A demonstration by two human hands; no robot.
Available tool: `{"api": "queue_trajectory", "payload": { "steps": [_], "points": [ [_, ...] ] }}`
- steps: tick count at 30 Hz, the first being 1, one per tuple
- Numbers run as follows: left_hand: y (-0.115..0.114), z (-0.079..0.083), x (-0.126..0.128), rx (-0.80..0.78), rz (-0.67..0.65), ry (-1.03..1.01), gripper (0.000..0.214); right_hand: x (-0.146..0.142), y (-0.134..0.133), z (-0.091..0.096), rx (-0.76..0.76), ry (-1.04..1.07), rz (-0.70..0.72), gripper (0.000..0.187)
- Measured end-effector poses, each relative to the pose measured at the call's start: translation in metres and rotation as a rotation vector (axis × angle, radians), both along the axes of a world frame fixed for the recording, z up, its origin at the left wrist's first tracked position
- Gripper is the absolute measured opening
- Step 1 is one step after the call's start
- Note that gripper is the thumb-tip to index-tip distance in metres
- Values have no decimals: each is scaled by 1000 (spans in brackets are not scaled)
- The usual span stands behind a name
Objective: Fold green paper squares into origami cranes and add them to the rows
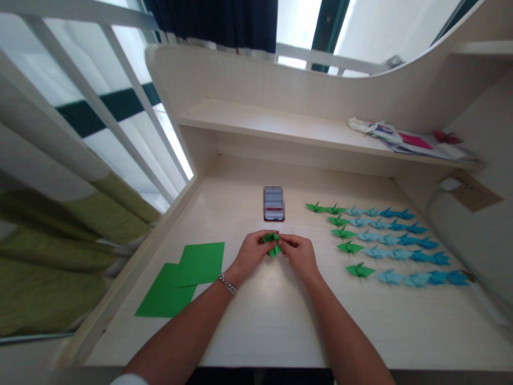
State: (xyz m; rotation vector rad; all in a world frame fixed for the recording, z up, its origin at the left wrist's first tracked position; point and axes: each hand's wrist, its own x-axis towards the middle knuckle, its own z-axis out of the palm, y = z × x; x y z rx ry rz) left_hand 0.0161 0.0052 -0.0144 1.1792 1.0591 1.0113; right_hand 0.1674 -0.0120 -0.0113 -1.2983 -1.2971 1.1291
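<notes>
Both my hands meet over the middle of the desk around a small folded piece of green origami paper (pixel 274 249). My left hand (pixel 253 250) pinches it from the left, with a chain bracelet (pixel 227 283) on that wrist. From the right, my right hand (pixel 297 253) grips its edge between thumb and fingers. Parts of the paper are hidden behind the fingertips. Flat green paper sheets (pixel 202 262) lie overlapping to the left. Rows of folded paper cranes stand to the right: green ones (pixel 350 247), then light blue ones (pixel 389 277) and darker blue ones (pixel 440 277).
A phone (pixel 274 203) lies on the desk (pixel 264 326) beyond my hands. A raised shelf (pixel 272 120) runs along the back, with papers (pixel 412 140) at its right. A white cable (pixel 430 208) hangs by the right wall. White bars (pixel 132 101) stand at the left.
</notes>
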Motion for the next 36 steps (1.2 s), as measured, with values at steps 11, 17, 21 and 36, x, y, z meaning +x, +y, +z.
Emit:
{"api": "queue_trajectory", "payload": {
  "steps": [11,17,21,36],
  "points": [
    [-1,4,-1,-13,45,-92,35,1,3,-1,-49,107,-13,24],
    [-1,5,0,22,21,-39,27,-1,1,2,-70,126,1,31],
    [-2,8,0,44,-29,10,24,-1,2,-1,-94,139,27,36],
    [-4,5,-1,59,-166,-40,29,-3,3,-8,-105,140,-81,33]
  ]
}}
